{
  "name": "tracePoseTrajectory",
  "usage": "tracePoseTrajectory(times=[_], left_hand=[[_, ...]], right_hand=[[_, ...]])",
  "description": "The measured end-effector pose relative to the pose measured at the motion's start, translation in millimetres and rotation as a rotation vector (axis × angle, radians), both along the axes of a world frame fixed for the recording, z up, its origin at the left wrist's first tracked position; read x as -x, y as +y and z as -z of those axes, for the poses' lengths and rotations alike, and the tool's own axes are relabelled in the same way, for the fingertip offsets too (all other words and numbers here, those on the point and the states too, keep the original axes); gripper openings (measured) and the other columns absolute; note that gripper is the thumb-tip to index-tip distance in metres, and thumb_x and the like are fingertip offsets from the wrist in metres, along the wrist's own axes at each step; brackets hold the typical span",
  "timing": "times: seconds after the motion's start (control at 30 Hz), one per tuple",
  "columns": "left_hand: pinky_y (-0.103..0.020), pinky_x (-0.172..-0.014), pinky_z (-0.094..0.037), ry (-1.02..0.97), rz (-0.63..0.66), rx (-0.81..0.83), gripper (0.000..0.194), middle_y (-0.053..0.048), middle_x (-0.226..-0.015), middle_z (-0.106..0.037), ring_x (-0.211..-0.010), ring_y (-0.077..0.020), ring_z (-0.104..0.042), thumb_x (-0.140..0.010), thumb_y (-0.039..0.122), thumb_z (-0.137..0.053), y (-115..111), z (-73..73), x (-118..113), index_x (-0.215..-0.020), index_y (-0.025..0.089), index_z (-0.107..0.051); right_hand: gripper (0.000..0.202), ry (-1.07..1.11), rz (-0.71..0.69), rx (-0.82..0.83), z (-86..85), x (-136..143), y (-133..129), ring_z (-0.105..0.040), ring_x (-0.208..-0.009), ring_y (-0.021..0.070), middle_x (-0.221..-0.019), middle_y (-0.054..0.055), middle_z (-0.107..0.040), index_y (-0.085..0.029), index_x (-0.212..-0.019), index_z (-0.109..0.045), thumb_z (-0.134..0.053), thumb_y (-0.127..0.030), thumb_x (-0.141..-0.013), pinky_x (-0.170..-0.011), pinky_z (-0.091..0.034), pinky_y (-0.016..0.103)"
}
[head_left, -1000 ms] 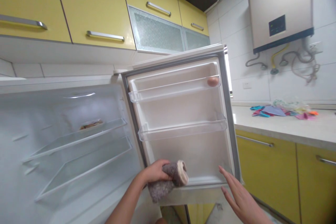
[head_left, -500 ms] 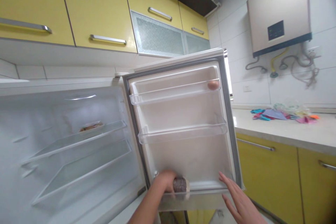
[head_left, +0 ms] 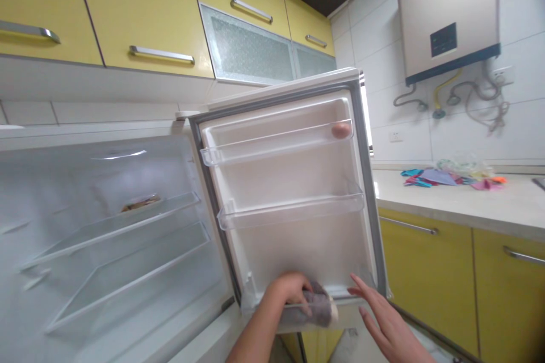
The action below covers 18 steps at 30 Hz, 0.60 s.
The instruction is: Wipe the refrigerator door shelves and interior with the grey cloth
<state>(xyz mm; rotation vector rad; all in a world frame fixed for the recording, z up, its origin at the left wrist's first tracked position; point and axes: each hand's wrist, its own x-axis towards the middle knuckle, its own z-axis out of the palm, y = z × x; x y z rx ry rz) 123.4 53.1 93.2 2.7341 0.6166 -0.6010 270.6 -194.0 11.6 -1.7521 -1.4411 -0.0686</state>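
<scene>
My left hand reaches into the bottom shelf of the fridge door. Its fingers are curled over a grey-brown cloth with a pale edge, pressed down in the shelf. Part of the cloth shows through the clear shelf front. My right hand is held open near the right end of that shelf, fingers stretched out and nothing in them. The fridge door stands wide open. An egg sits at the right end of its top shelf, above both hands.
Left of the door, the fridge interior has glass shelves and a small packet. On the right, coloured cloths lie on the white counter below a water heater. Yellow cabinets hang above.
My left hand has moved right along the bottom door shelf with the cloth, and more of the cloth shows. My right hand stays open at about the same place. The view has shifted slightly.
</scene>
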Motion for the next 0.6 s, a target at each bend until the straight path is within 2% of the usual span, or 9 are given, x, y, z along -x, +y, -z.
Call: tracePoseTrajectory(times=[0.17, 0.23, 0.3, 0.43, 0.6], left_hand=[[-0.042, -0.083, -0.056, -0.034, 0.168, -0.052, 0.062, -0.005, -0.110, -0.079, -0.093, -0.0300, -0.073, -0.058, 0.052, -0.083, -47.0, 13.5, -77.0, -0.115, 0.031, -0.073], [-0.044, -0.087, -0.056, -0.064, 0.204, -0.055, 0.054, -0.006, -0.113, -0.079, -0.099, -0.0308, -0.072, -0.060, 0.042, -0.083, -61.4, 17.2, -98.6, -0.112, 0.031, -0.074], [-0.044, -0.089, -0.055, -0.083, 0.215, -0.030, 0.048, -0.006, -0.115, -0.078, -0.101, -0.0303, -0.072, -0.063, 0.034, -0.081, -68.3, 19.2, -108.8, -0.111, 0.031, -0.074], [-0.043, -0.087, -0.055, -0.115, 0.183, 0.036, 0.043, -0.003, -0.117, -0.078, -0.100, -0.0281, -0.071, -0.067, 0.034, -0.077, -61.1, 19.6, -98.7, -0.110, 0.033, -0.074], [-0.038, -0.087, -0.056, -0.100, 0.118, 0.158, 0.056, 0.002, -0.120, -0.077, -0.099, -0.0245, -0.071, -0.060, 0.030, -0.078, -32.0, 19.2, -57.4, -0.115, 0.036, -0.072]], right_hand=[[0.054, 0.021, -0.018, -0.038, 2.8, 1.2, -3.4, -0.062, -0.129, 0.0198, -0.141, 0.014, -0.065, -0.021, -0.148, -0.045, -0.041, -0.040, -0.099, -0.111, -0.051, 0.037], [0.050, -0.023, -0.007, -0.069, 7.1, 1.1, -2.9, -0.062, -0.129, 0.0197, -0.141, 0.015, -0.064, -0.017, -0.142, -0.052, -0.042, -0.040, -0.098, -0.109, -0.052, 0.034], [0.047, -0.083, 0.014, -0.090, 11.9, 0.2, -1.3, -0.063, -0.128, 0.0189, -0.139, 0.015, -0.066, -0.016, -0.138, -0.056, -0.043, -0.039, -0.098, -0.107, -0.053, 0.030], [0.047, -0.219, 0.064, -0.084, 18.5, -2.5, 2.5, -0.065, -0.126, 0.0207, -0.135, 0.014, -0.069, -0.016, -0.136, -0.057, -0.047, -0.039, -0.097, -0.105, -0.055, 0.033], [0.049, -0.320, 0.095, -0.061, 22.0, -6.0, 0.2, -0.065, -0.126, 0.0236, -0.135, 0.012, -0.069, -0.017, -0.137, -0.058, -0.050, -0.041, -0.095, -0.105, -0.055, 0.036]])
